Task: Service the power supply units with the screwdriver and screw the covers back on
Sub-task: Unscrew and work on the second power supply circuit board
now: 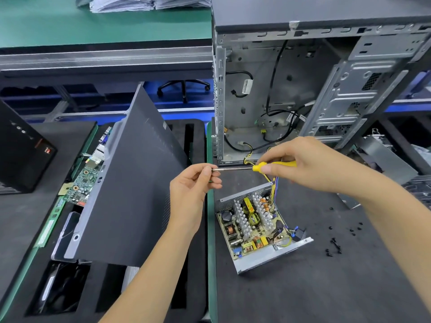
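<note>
An opened power supply unit (258, 226) lies on the dark mat with its cover off, showing heatsinks, coils and capacitors. Its coloured wire bundle (273, 183) runs up toward the case. Above it my right hand (300, 163) grips the yellow handle of a screwdriver (235, 168), which is held level with its shaft pointing left. My left hand (193, 183) pinches the shaft's tip between thumb and fingers; whether a screw sits there cannot be told.
An open grey computer case (303, 89) stands behind the unit. A dark side panel (137, 183) leans at the left over a foam tray with a green circuit board (81, 185). Several small black screws (335, 243) lie on the mat at the right.
</note>
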A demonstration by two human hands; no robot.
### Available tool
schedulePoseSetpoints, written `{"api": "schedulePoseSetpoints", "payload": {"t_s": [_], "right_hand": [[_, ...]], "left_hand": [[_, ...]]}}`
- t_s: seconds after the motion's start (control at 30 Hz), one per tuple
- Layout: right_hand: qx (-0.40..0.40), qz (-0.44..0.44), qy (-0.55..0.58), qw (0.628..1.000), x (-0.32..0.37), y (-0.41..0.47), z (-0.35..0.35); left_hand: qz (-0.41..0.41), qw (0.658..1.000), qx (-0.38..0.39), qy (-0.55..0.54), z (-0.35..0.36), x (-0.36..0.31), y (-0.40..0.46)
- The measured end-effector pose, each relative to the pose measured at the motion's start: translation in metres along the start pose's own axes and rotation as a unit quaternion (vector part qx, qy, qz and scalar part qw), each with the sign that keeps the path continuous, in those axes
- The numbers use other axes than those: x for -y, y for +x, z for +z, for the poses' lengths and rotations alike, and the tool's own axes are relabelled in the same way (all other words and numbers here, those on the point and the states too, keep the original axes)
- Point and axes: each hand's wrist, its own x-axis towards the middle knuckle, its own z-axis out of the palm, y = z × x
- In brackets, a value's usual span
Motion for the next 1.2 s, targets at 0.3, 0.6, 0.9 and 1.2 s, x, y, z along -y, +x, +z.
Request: {"api": "schedulePoseSetpoints", "payload": {"t_s": [0.3, 0.6, 0.9, 1.2], "right_hand": [[-0.016, 0.02, 0.04, 0.999, 0.004, 0.002, 0.007], [-0.008, 0.001, 0.021, 1.0, 0.005, 0.002, 0.0], [0.097, -0.039, -0.192, 0.976, 0.023, 0.026, 0.014], [0.111, -0.11, -0.422, 0.893, 0.056, 0.055, 0.062]], "left_hand": [[-0.014, 0.999, -0.034, -0.019, 0.005, 0.008, -0.002], [-0.02, 0.999, -0.036, -0.023, -0.003, 0.011, -0.003], [-0.047, 0.974, -0.058, 0.214, -0.047, 0.057, -0.03], [-0.108, 0.949, 0.053, 0.292, -0.054, 0.077, -0.034]]}}
